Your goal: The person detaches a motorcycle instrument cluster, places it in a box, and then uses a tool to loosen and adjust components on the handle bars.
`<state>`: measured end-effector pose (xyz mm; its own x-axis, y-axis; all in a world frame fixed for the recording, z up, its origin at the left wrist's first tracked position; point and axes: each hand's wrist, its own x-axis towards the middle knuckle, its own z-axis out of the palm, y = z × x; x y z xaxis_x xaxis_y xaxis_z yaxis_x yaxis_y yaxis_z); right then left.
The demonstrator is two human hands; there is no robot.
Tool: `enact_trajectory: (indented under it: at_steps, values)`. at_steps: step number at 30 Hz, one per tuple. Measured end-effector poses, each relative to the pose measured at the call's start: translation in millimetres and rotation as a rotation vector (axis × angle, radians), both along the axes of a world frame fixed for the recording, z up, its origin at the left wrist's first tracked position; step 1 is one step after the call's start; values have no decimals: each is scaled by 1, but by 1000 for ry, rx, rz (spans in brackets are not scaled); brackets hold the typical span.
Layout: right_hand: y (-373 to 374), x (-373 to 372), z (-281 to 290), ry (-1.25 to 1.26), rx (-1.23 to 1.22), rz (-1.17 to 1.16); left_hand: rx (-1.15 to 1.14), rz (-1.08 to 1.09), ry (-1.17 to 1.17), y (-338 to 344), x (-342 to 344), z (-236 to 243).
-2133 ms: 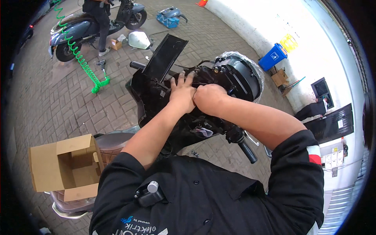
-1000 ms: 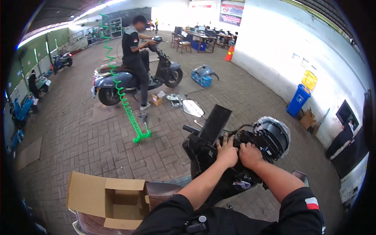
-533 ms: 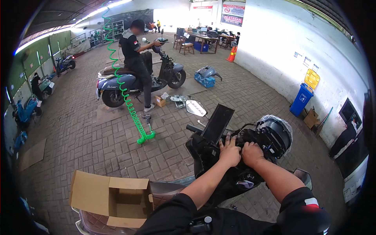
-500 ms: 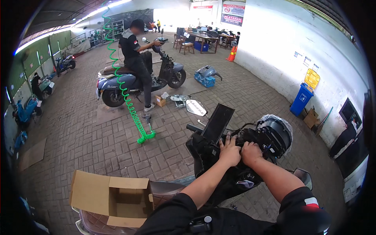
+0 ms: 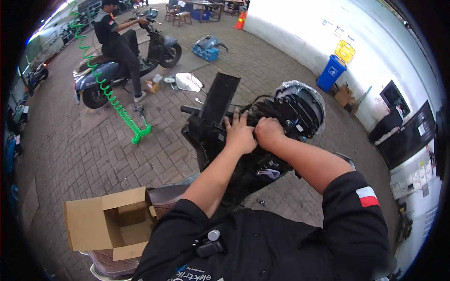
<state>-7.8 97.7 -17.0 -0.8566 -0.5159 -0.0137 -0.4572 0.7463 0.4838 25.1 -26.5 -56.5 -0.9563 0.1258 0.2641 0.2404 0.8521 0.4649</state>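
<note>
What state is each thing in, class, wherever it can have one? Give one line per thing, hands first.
Left hand: fingers spread, on the black scooter front
Right hand: fingers curled, grip hidden
Black panel: raised
Round front part: partly covered in clear wrap
Cardboard box: open
Blue bin: yellow lid up
Green hose: coiled
Orange cone: upright
Grey-blue scooter: upright, person astride

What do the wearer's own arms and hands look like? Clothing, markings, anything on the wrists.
Left sleeve and right sleeve: black, short, wide at the cuff. The right one carries a rectangular patch, half white, half red; no patch shows on the left. Forearms bare. Left hand and right hand ungloved; no watch, band or cable visible on either wrist.
</note>
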Motion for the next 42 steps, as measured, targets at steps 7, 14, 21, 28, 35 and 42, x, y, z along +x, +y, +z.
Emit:
enact_trajectory:
  at_steps: [7, 14, 21, 28, 35, 42]
  values:
    - [-2, 11, 31, -144, 34, -12, 7, -17, -33, 0, 3, 7]
    - [3, 5, 40, -161, 214, 137, 15, -7, -42, -4, 4, 4]
    - [-4, 2, 58, -291, 319, 165, 48, -16, -96, -3, 8, 7]
    - [1, -5, 49, -283, 371, 173, 33, -22, -106, -5, 8, 10]
    - [-15, -15, 65, -385, 583, 257, 22, -24, -124, -5, 8, 9]
    - [-24, -28, 73, -512, 667, 308, 8, -23, -147, -7, 9, 17]
